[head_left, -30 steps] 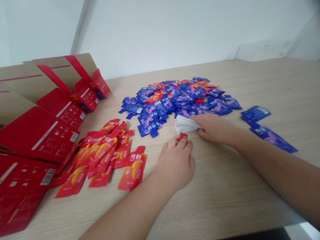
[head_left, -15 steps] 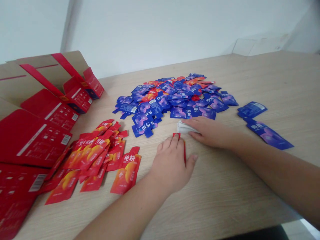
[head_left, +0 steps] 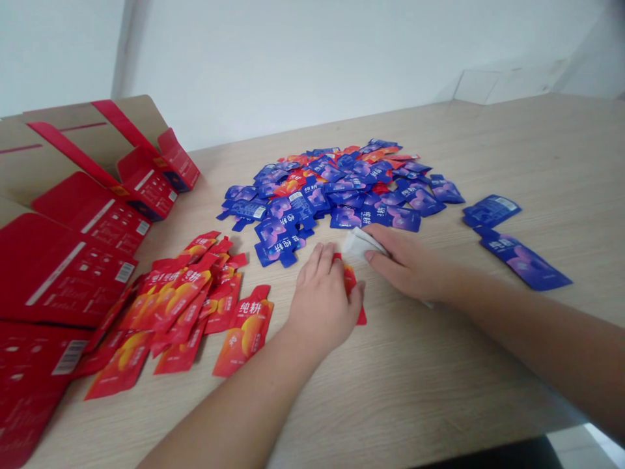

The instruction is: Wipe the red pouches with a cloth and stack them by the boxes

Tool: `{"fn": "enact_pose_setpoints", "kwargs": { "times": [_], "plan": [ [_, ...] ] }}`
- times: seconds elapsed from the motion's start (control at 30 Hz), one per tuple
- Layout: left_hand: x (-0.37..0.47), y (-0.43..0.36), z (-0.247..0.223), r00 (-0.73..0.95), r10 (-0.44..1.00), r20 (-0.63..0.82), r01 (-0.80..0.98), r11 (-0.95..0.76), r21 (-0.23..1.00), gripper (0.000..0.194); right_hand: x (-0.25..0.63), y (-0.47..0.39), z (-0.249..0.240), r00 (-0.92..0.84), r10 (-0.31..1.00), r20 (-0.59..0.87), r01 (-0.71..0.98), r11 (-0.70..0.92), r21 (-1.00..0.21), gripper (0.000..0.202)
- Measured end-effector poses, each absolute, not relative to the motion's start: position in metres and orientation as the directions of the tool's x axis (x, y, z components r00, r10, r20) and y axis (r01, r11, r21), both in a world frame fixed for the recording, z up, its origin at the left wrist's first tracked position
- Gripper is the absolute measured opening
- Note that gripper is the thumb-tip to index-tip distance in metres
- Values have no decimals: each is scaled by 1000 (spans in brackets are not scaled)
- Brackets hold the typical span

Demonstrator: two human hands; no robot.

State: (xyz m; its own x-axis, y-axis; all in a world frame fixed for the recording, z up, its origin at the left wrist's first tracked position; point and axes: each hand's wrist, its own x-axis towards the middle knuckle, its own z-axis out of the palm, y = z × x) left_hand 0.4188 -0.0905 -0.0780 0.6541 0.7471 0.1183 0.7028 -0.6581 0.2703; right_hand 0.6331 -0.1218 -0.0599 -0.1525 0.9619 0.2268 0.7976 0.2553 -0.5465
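My left hand lies flat, its fingers over the left part of a red sachet on the table. Just right of it, my right hand pinches a folded white cloth or tissue between thumb and fingers. Behind both hands spreads a heap of blue sachets with some red ones among them. To the left is a pile of red sachets, and a red sachet rests between that pile and my left forearm.
Open red boxes stand along the left side. Two blue sachets lie right of the heap, beyond my right forearm. A white object sits by the wall at the back right.
My left hand has shifted slightly left, uncovering more of the red sachet. The white cloth in my right hand has turned and shows a broader face.
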Motion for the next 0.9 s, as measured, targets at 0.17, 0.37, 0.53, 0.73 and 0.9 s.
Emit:
{"fn": "enact_pose_setpoints", "kwargs": {
  "times": [0.17, 0.37, 0.53, 0.73, 0.9],
  "plan": [
    [425, -91, -76, 654, 754, -52, 729, -610, 311, 92, 624, -126, -59, -281, 948, 149, 732, 312, -605, 28],
    [415, -89, -75, 668, 742, -61, 668, -561, 489, 123, 628, -124, -57, -282, 952, 121, 787, 301, -539, 28],
    [409, -87, -80, 751, 660, -31, 580, -636, 508, 139, 638, -124, -54, -412, 911, 6, 734, 336, -590, 26],
    [403, -82, -82, 836, 548, -4, 459, -696, 552, 159, 636, -124, -56, -595, 801, 61, 579, 480, -659, 26],
    [401, -79, -84, 836, 549, -16, 437, -646, 626, 169, 622, -130, -51, -602, 798, 38, 610, 489, -624, 18]
  ]
}}
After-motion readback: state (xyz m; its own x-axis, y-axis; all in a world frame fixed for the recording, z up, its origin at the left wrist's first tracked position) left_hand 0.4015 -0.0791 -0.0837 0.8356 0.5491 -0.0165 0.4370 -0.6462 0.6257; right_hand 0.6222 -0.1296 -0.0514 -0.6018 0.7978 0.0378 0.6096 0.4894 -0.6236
